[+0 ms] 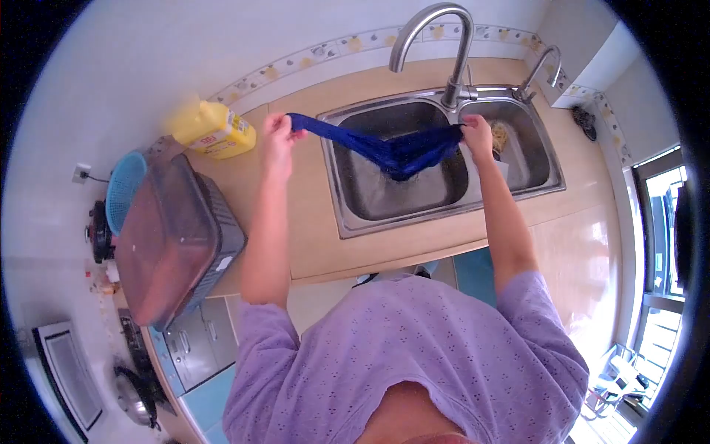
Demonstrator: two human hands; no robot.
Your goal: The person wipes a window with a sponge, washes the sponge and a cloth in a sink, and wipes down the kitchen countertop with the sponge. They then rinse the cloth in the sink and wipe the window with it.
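Over the left basin [370,196] of a double steel sink [414,216], I see a dark blue cloth [403,159] strung between two bare hands, its bunched middle sagging into a V. From my end of the feed, the left hand [277,133] grips one end out past the sink's left edge, above the pale wood-toned surface [307,251]. The right hand [477,137] pinches the other end near the divider, beside the right basin [529,152], where something yellowish lies that I cannot make out.

Behind the sink I have a tall curved faucet [466,55] and, farther right, a slimmer tap [543,66]. A fruit-patterned tile border [336,49] runs along the white wall. Left of the sink, the surface carries a yellow jug [218,137] and a big grey bin with a translucent brownish lid [159,229]; a light blue basket [124,192] shows just beyond it. Below stand steel-fronted cabinet doors [200,344]. At my lower left I find a dark-rimmed pan [133,396]; on the far right, a bright window [662,222] with dark frames.
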